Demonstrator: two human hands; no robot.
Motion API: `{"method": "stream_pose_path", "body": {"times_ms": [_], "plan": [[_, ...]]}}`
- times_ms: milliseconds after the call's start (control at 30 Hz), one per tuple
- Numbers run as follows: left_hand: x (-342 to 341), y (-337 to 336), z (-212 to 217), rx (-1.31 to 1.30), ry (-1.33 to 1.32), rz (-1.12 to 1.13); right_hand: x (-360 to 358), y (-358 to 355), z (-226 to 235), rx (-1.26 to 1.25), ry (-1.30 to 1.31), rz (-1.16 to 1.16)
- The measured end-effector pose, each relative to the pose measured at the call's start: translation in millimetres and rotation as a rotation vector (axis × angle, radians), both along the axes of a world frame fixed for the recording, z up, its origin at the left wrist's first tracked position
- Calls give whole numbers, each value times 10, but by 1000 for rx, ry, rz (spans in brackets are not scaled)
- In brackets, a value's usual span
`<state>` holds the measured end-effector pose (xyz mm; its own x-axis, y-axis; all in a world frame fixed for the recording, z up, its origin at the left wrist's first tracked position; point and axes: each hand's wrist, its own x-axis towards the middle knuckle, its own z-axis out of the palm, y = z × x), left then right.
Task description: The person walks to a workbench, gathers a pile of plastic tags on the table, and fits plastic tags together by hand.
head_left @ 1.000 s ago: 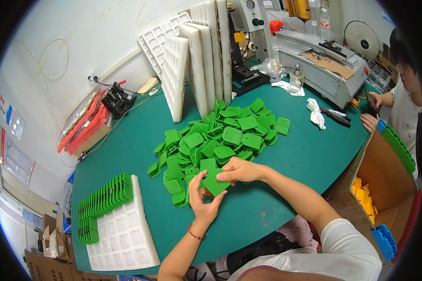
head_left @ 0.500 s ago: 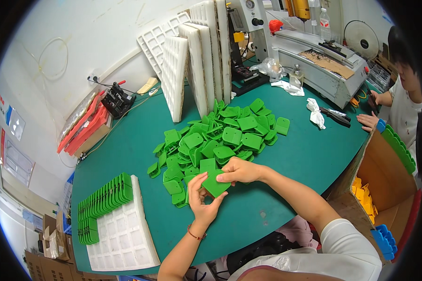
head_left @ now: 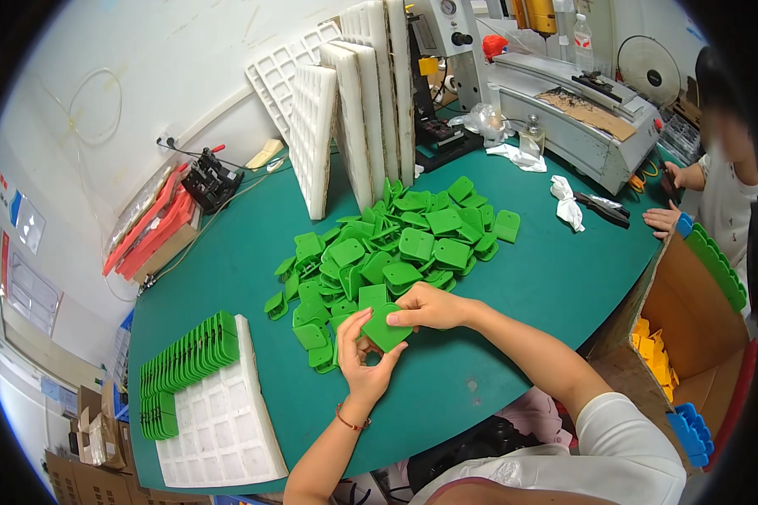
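A flat green plastic piece with rounded corners is held between both my hands, just in front of a heap of like pieces. My left hand grips its left and lower edges with thumb and fingers. From the right, my right hand pinches its upper corner, thumb on top; the fingers beneath are partly hidden. Beyond them spreads the loose pile of green plastic pieces. To the left lies a white foam tray with square pockets, where rows of green pieces stand on edge.
White foam trays lean upright at the back. A black device and red folders sit at the far left. Pliers and crumpled tissue lie at right, near a co-worker's hand. A cardboard box stands at the right edge.
The held green piece and both my hands have barely shifted. The co-worker's head and hand at the right have moved slightly.
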<state>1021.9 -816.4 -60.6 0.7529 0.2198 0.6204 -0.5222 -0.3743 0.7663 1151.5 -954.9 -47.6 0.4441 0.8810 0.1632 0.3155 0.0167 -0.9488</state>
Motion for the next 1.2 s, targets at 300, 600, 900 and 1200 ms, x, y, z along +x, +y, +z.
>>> {"method": "stream_pose_path", "body": {"times_ms": [300,600,900,1200], "plan": [[8,5,-7,3,-4,7,-20,-2,39,24,-24,-7],[3,12,-1,22,-19,-14,-25,-2,42,53,6,-8],[-14,40,-3,40,-1,-35,-12,1,10,45,-23,-35],[-33,57,-21,-99,66,-134,-11,7,-5,75,-49,-12]]}}
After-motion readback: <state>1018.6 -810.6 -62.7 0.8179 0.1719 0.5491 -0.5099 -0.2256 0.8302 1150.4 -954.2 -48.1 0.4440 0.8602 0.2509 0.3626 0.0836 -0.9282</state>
